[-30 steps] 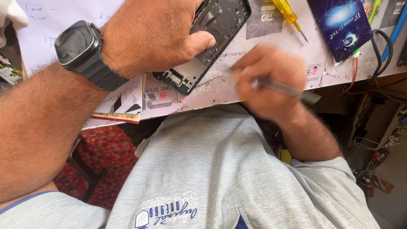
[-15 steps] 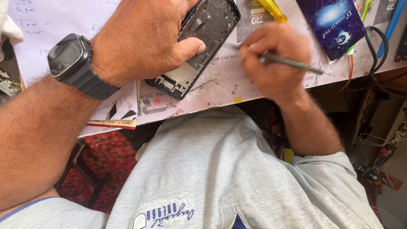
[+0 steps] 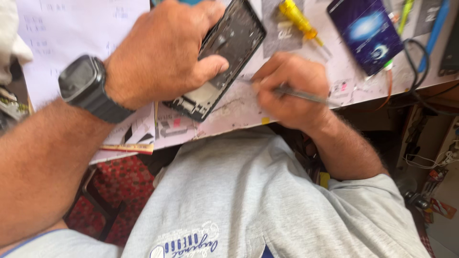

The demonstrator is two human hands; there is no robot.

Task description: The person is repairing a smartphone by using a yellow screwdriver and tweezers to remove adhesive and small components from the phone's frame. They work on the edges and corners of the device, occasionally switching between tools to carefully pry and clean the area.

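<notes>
We see a bench (image 3: 248,107) covered with paper sheets (image 3: 71,33), and below its near edge a grey shirt (image 3: 248,200) fills the lower part of the view. The left hand (image 3: 162,52) lies flat on the bench, palm down, with a dark watch (image 3: 88,86) on its wrist. This hand presses on an opened phone (image 3: 234,45), a dark frame lying at a slant near the middle of the bench; the fingers cover the upper left side and the thumb rests across the frame's middle, so the hold is a clamp from above rather than a lift. The lower end of the phone, with pale inner parts showing, points toward the near edge of the bench. Just beside it, to the right, the right hand (image 3: 287,91) is closed narrowly around a thin metal tool (image 3: 306,95), held like a pen. The tool's tip points toward the right edge of the phone; it appears to meet the frame there, but motion blur keeps us from confirming contact. Beyond the right hand lies a dark blue card (image 3: 366,31) with a pale swirl, well apart from the phone. Between the card and the phone lies a yellow screwdriver (image 3: 296,19), unheld. A black cable (image 3: 416,71) curls at the right edge of the bench.
</notes>
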